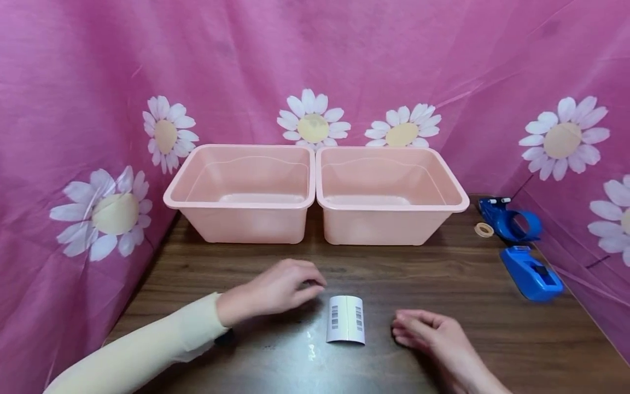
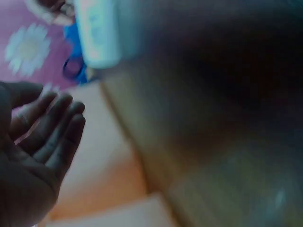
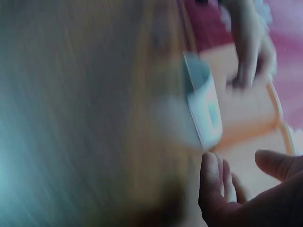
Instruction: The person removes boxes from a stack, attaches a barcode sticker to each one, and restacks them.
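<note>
A white card with barcodes stands arched on the wooden table between the two hands, its middle raised and a line running down it. In the right wrist view the curled card shows a hollow underside. My left hand is just left of the card, above the table, with loosely bent fingers and nothing in them. To the card's right, my right hand hovers apart from it, fingers relaxed and holding nothing. Both palms face inward toward the card.
Two pink bins stand side by side at the back. At the right edge are a blue tape dispenser, another blue dispenser and a tan tape ring. Pink flowered cloth surrounds the table.
</note>
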A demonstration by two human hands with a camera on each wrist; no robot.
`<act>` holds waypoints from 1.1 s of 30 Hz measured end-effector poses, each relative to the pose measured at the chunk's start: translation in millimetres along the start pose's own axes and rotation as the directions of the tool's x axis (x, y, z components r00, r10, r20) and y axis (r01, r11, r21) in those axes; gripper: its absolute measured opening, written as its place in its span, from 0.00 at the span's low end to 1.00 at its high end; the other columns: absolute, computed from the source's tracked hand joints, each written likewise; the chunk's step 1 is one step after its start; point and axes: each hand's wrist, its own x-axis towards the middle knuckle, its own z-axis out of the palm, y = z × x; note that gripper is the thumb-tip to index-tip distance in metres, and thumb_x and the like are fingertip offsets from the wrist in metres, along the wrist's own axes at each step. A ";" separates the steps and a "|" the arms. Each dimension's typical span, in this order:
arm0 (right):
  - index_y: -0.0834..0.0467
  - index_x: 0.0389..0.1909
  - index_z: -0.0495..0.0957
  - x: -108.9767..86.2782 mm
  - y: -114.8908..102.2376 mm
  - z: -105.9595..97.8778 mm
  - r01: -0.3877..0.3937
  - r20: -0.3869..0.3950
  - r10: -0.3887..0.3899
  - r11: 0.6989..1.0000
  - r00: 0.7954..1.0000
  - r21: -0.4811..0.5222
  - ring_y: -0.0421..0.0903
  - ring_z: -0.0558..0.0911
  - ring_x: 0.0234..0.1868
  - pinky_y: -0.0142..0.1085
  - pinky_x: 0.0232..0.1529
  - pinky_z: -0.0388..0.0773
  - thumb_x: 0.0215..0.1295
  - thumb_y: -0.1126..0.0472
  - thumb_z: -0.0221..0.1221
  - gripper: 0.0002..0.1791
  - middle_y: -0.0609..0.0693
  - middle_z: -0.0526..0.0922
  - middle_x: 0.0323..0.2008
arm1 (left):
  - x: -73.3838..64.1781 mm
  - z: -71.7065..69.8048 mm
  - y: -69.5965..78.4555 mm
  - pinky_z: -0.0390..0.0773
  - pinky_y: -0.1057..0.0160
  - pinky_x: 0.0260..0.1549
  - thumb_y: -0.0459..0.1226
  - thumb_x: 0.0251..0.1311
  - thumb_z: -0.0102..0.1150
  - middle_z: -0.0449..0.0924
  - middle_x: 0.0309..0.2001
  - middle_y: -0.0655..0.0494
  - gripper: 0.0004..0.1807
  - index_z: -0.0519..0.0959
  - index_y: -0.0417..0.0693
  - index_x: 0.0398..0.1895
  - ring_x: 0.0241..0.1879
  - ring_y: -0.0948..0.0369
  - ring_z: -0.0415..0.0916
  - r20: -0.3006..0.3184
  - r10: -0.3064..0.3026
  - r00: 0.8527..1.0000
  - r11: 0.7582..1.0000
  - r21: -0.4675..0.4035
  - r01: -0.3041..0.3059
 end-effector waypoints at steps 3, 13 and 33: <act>0.69 0.60 0.88 -5.8 12.4 13.3 -0.074 0.111 0.061 0.991 0.992 0.111 0.43 0.94 0.46 0.39 0.54 0.94 0.84 0.63 0.63 0.15 0.53 0.95 0.46 | 16.4 22.8 3.2 0.89 0.62 0.51 0.39 0.79 0.67 0.92 0.46 0.58 0.08 0.92 0.48 0.50 0.47 0.63 0.89 0.050 -0.045 0.998 0.999 -0.010 0.046; 0.74 0.63 0.84 -18.2 23.6 63.5 -0.252 0.273 0.207 0.958 0.940 0.140 0.46 0.96 0.47 0.41 0.56 0.93 0.82 0.59 0.66 0.22 0.56 0.96 0.46 | 45.1 46.2 3.1 0.81 0.71 0.36 0.36 0.74 0.71 0.94 0.37 0.58 0.05 0.94 0.48 0.41 0.33 0.71 0.81 0.090 -0.239 0.967 0.956 -0.149 0.251; 0.70 0.51 0.88 -14.8 30.2 75.1 -0.175 0.202 0.137 0.967 0.970 0.184 0.46 0.96 0.40 0.40 0.49 0.95 0.79 0.61 0.68 0.14 0.54 0.96 0.39 | 38.5 45.2 6.4 0.80 0.72 0.30 0.33 0.65 0.77 0.91 0.29 0.63 0.05 0.93 0.52 0.31 0.28 0.74 0.78 0.151 -0.334 0.930 0.884 -0.293 0.365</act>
